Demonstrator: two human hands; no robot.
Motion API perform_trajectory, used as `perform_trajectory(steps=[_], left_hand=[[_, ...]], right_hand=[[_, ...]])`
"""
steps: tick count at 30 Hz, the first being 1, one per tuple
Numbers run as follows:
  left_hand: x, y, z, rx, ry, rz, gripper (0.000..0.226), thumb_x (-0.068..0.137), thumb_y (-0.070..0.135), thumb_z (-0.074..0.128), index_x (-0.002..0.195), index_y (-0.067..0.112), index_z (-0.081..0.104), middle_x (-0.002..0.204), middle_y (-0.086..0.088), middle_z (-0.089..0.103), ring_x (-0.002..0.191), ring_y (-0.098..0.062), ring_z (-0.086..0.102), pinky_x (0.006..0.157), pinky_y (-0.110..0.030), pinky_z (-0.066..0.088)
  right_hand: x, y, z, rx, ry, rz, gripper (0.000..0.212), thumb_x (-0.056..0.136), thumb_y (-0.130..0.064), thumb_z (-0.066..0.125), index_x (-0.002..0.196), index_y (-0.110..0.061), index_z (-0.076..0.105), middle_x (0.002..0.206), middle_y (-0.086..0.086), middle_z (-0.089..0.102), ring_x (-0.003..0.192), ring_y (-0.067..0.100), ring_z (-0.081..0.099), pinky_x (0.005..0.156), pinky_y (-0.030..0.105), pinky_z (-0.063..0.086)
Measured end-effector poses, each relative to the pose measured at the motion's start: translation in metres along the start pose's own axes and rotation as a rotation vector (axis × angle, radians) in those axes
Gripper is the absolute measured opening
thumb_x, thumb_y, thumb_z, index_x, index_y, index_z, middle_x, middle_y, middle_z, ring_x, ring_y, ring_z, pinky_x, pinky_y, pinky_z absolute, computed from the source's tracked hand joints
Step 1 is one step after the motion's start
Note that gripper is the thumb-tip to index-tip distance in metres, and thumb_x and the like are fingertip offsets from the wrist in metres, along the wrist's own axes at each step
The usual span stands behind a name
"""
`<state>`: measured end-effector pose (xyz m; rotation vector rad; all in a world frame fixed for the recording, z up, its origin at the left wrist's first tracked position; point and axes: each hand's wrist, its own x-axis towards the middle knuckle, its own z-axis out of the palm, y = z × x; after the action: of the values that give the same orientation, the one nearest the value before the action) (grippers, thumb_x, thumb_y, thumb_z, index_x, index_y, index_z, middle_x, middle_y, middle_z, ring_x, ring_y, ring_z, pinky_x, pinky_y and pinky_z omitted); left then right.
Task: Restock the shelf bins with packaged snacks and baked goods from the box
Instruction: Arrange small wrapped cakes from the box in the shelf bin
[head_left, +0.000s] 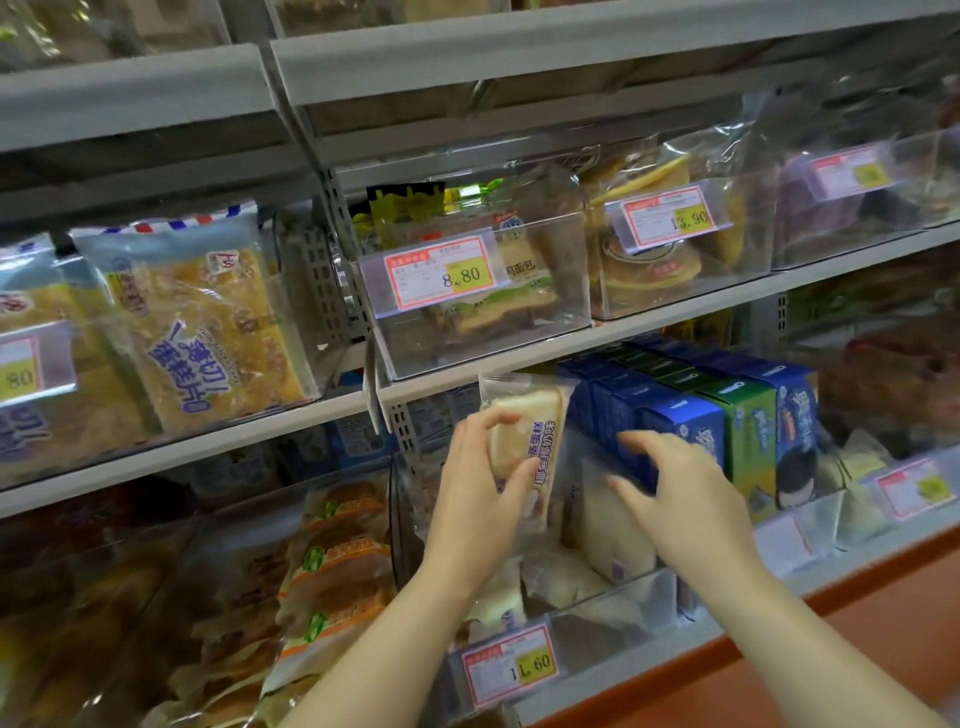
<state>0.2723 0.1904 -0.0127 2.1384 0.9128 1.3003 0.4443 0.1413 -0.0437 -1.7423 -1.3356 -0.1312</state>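
A wrapped cake (540, 415) is pinched upright by the left hand (480, 499) above the clear bin (613, 605); the right hand (685, 499) is held spread and empty over that bin.

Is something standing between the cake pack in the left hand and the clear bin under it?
Nothing visible blocks it. The left hand holds the cake pack over the open bin. The right hand is spread to its right, over packs already inside.

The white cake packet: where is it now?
Head view, centre: the left hand grips the cake packet upright above the clear bin of similar packets, just left of the blue boxes.
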Motion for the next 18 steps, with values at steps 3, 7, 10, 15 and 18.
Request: perform_trajectory(steps=[3,7,10,15,18], left_hand=[[-0.006,0.003,-0.003,-0.088,-0.026,-0.025,0.049,0.087,0.014,0.067,0.107,0.053,0.044,0.116,0.011,0.06,0.105,-0.004,0.062,0.083,-0.029,0.057],[-0.011,0.016,-0.002,-0.21,-0.123,-0.024,0.047,0.085,0.011,0.069,0.114,0.039,0.045,0.104,0.012,0.066,0.095,-0.003,0.066,0.082,-0.024,0.055],[-0.01,0.022,0.001,-0.189,-0.202,-0.016,0.049,0.085,0.015,0.07,0.115,0.043,0.044,0.109,0.009,0.064,0.096,-0.004,0.066,0.084,-0.026,0.055],[0.005,0.008,-0.004,0.054,-0.187,-0.044,0.043,0.088,0.03,0.065,0.122,0.046,0.043,0.125,0.022,0.054,0.117,0.002,0.051,0.095,-0.019,0.044],[0.012,-0.006,-0.008,0.469,-0.356,-0.112,0.031,0.091,0.035,0.06,0.121,0.037,0.052,0.119,0.018,0.057,0.11,-0.001,0.054,0.09,-0.017,0.044]], right_hand=[[0.008,-0.013,-0.011,0.19,0.081,-0.097,0.038,0.086,-0.028,0.067,0.123,-0.026,0.059,0.115,-0.01,0.062,0.107,0.01,0.052,0.079,0.015,0.039],[0.012,-0.026,-0.021,0.776,-0.263,0.041,0.062,0.076,-0.041,0.07,0.133,-0.037,0.046,0.114,-0.015,0.061,0.104,0.002,0.06,0.084,0.022,0.052],[0.014,-0.025,-0.023,0.821,-0.304,0.114,0.072,0.08,-0.027,0.073,0.138,-0.043,0.033,0.108,-0.007,0.066,0.098,0.005,0.064,0.078,0.023,0.053],[0.011,-0.02,-0.029,0.644,0.04,0.075,0.047,0.079,-0.019,0.076,0.115,-0.032,0.047,0.091,-0.014,0.059,0.081,-0.007,0.058,0.062,0.005,0.044],[0.009,-0.015,-0.028,0.562,0.161,0.123,0.043,0.078,-0.022,0.077,0.109,-0.027,0.047,0.088,-0.015,0.055,0.078,-0.002,0.055,0.055,0.008,0.041]])
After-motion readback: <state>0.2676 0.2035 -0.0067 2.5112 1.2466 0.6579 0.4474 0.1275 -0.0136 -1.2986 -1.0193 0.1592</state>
